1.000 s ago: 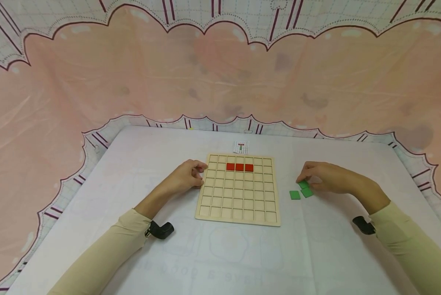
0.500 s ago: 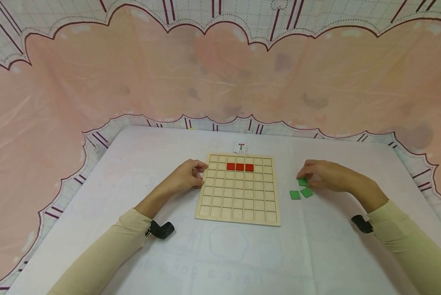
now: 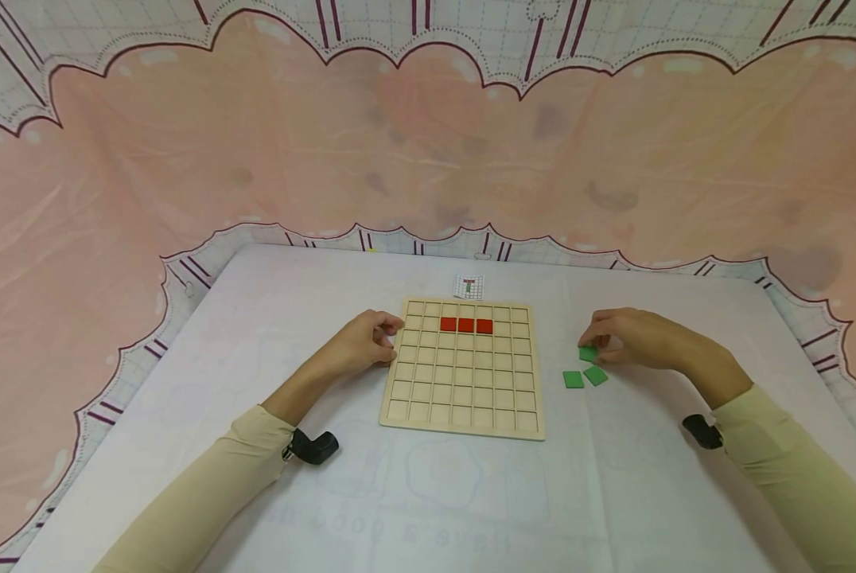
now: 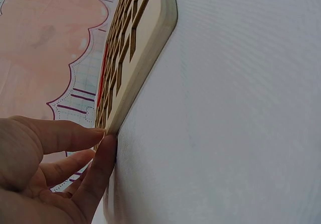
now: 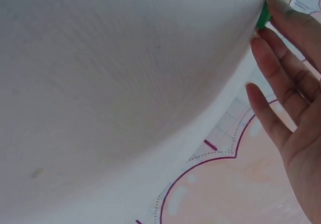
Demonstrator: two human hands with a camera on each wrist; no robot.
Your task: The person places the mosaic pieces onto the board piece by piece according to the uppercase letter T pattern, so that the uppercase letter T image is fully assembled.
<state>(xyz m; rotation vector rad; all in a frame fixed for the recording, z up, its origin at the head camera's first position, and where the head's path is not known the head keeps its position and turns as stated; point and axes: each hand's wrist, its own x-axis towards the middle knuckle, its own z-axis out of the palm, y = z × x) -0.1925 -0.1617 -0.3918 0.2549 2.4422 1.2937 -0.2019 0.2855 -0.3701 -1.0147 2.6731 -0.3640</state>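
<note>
My left hand (image 3: 362, 344) holds the left edge of a pale wooden grid board (image 3: 461, 433), thumb and fingertips touching its side. In the left wrist view, fingertips (image 4: 100, 133) meet right at the board's edge (image 4: 145, 68). Three red square tiles (image 3: 466, 325) sit in a row in the board's second row from the far side. To the right of the board, my right hand (image 3: 636, 338) pinches a green square tile (image 3: 588, 352) between thumb and fingers. Two other green tiles lie just nearer me: one squared to the board (image 3: 573, 380), one turned askew (image 3: 596, 375).
A small printed card (image 3: 468, 286) with a red and green pattern on a grid lies behind the board. White cloth (image 3: 292, 278) covers the table, and a pink patterned curtain (image 3: 428, 159) hangs behind it.
The pinched green tile has shifted slightly away from the two others, and my right hand has moved a little farther from me with it. The left hand and board stay put.
</note>
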